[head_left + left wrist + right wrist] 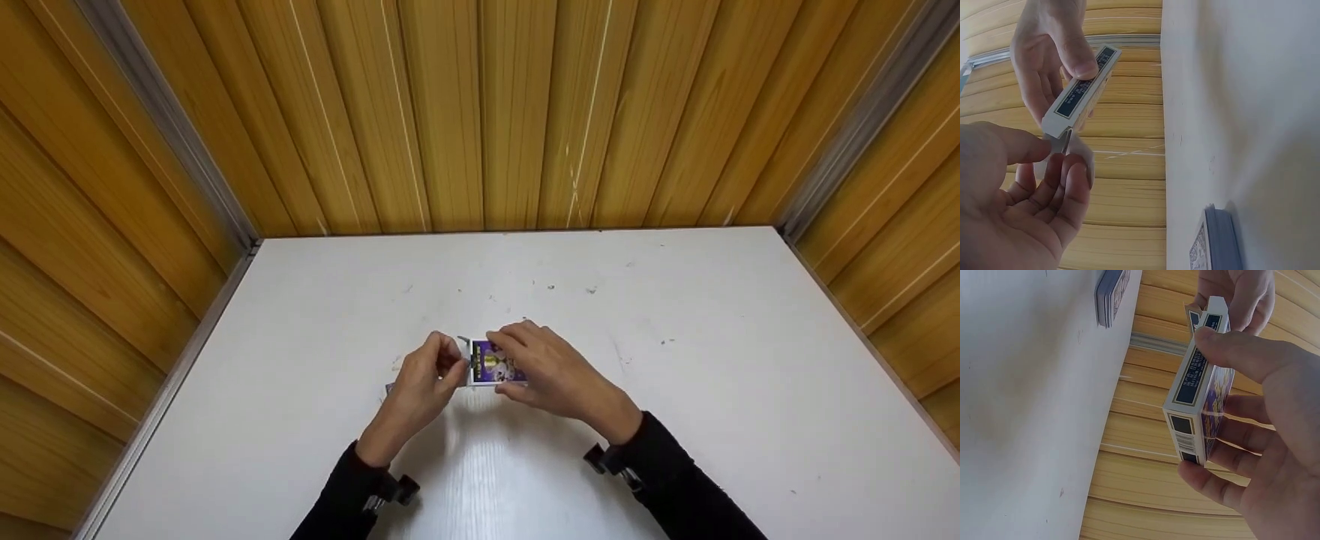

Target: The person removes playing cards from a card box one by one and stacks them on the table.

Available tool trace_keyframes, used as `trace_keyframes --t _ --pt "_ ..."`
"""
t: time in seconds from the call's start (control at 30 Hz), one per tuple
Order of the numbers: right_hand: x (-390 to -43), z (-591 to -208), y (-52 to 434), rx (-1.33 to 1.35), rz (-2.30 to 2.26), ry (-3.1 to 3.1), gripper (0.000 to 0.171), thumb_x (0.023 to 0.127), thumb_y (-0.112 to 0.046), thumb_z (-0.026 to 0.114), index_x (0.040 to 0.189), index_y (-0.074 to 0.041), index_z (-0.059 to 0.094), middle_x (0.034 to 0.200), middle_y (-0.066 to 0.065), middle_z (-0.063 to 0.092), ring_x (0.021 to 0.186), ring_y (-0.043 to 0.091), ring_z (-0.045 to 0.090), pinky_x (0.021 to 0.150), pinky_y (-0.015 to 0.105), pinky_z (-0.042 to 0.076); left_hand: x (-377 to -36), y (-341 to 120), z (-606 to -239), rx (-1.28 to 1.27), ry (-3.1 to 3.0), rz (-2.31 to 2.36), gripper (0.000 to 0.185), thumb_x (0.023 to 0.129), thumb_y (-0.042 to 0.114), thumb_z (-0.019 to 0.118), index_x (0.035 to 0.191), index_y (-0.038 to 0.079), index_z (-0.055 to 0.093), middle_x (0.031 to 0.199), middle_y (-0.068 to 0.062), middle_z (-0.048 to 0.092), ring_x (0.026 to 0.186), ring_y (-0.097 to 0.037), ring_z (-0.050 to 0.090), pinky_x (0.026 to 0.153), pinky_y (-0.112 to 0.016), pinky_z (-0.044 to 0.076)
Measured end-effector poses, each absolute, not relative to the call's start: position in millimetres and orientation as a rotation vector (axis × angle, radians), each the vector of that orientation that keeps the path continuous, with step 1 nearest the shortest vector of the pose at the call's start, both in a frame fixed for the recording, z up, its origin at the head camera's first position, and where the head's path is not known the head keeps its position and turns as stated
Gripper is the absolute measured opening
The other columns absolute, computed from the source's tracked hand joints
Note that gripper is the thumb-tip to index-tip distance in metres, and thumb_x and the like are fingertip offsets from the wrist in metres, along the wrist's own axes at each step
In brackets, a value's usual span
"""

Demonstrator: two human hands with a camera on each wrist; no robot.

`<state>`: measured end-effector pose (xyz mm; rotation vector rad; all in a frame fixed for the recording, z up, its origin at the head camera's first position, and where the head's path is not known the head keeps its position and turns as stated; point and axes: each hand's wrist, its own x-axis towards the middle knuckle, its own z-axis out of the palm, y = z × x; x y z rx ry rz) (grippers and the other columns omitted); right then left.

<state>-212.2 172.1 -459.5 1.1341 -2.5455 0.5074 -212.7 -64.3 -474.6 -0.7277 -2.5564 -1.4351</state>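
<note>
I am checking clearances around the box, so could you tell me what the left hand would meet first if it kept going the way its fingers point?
The left hand points at the card box, already pinching its open flap; the box comes first.

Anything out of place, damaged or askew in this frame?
Nothing stands out. The right hand holds the card box, the left hand pinches its open flap, and the card deck lies squared on the table.

White table (pixel 675 390), kinda scuffed with little specks. A deck of cards (pixel 1111 295) lies flat on it (blue-edged, left side).
</note>
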Motion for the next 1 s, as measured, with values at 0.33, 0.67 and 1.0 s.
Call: trace_keyframes --t 0.33,0.67,1.0 --pt "-209.6 -462.2 169.5 1.157 0.477 -2.554 0.069 0.089 -0.032 0.083 0.143 -0.002 0.054 0.131 0.010 0.061 0.121 0.024 0.058 0.112 0.043 0.042 -215.7 -68.3 -479.1 -0.646 -2.669 -1.518 0.023 0.094 0.001 0.073 0.096 0.006 0.050 0.085 -0.001 0.058 0.076 -0.012 0.055 0.063 -0.022 0.047" --pt "-207.8 -460.6 168.8 1.159 0.434 -2.552 0.070 0.086 -0.031 0.085 0.143 -0.002 0.056 0.130 0.009 0.062 0.119 0.023 0.058 0.098 0.039 0.050 -215.9 -67.5 -478.7 -0.571 -2.717 -1.639 0.022 0.095 -0.002 0.069 0.092 0.006 0.048 0.082 -0.001 0.056 0.075 -0.014 0.054 0.059 -0.020 0.044" --pt "-212.2 -461.7 174.0 1.137 0.473 -2.550 0.070 0.086 -0.032 0.085 0.142 -0.002 0.056 0.131 0.010 0.062 0.119 0.024 0.058 0.103 0.040 0.048 -217.1 -72.9 -475.1 -0.611 -2.609 -1.811 0.020 0.096 -0.005 0.066 0.096 0.003 0.048 0.090 -0.006 0.055 0.081 -0.017 0.056 0.062 -0.020 0.047"
